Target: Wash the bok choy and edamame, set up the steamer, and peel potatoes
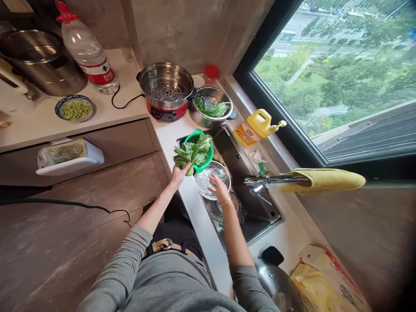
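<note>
My left hand [180,173] grips the stem end of a bunch of leafy greens [191,152], held over the green colander [208,161] at the sink's near left corner. My right hand [218,187] hovers with spread fingers over a metal bowl [208,175] in the sink [240,164]; nothing is in it. A bracelet sits on that wrist. The chrome tap [269,180] reaches over the sink from the right.
A red steamer pot [166,90] and a metal strainer of green stalks [211,107] stand behind the sink. A yellow oil bottle [255,126], a yellow cloth [321,180], a water bottle [87,54], a dish of peas [74,108] and a dark pan [276,281] are around.
</note>
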### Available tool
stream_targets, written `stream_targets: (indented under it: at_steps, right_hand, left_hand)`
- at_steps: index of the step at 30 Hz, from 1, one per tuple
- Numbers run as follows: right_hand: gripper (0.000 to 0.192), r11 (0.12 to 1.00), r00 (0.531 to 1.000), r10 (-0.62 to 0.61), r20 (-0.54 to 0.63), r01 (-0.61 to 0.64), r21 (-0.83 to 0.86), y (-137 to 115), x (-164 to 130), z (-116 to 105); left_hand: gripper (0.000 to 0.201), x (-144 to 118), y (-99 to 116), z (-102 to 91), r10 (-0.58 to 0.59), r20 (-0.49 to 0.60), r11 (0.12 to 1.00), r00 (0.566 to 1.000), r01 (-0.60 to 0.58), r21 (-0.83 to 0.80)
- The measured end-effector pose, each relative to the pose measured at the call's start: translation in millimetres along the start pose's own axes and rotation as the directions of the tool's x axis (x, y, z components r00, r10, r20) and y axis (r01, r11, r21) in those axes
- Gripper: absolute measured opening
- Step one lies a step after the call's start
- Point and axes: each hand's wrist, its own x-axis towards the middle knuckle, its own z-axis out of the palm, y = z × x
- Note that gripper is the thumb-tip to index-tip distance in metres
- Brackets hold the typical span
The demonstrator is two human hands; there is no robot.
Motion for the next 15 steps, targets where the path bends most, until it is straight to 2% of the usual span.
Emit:
stream_targets:
  at_steps: [2,5,7,9,12,15]
  right_hand:
    - [0.030,0.996,0.990,-0.087,0.114,0.083,0.037,8,-3,48]
    - [0.025,0.955,0.953,-0.296,0.069,0.293,0.045,15,-3,92]
    - [0.024,0.908,0.908,-0.418,-0.019,0.418,-0.017,18,-4,105]
    - [0.024,0.887,0.879,-0.460,-0.122,0.451,-0.095,20,-5,110]
    - [0.019,0.906,0.877,-0.424,-0.228,0.407,-0.120,22,-7,114]
    - [0.018,0.918,0.895,-0.383,-0.229,0.397,0.014,25,-3,115]
  left_hand:
    - [0.017,-6,-9,10.4,0.017,0.011,0.995,1.000,-0.018,0.094]
    - [0.005,-15,-18,18.9,0.031,-0.016,0.981,0.999,-0.027,0.191]
    - [0.006,-19,-20,20.6,0.048,-0.045,0.982,0.998,-0.039,0.182]
    - [0.005,-21,-19,20.8,0.049,-0.085,0.990,0.995,-0.037,0.137]
    - [0.005,-22,-19,21.4,0.040,-0.158,0.994,0.987,-0.023,0.109]
    - [0.003,-22,-20,23.9,0.041,-0.181,0.994,0.983,-0.023,0.104]
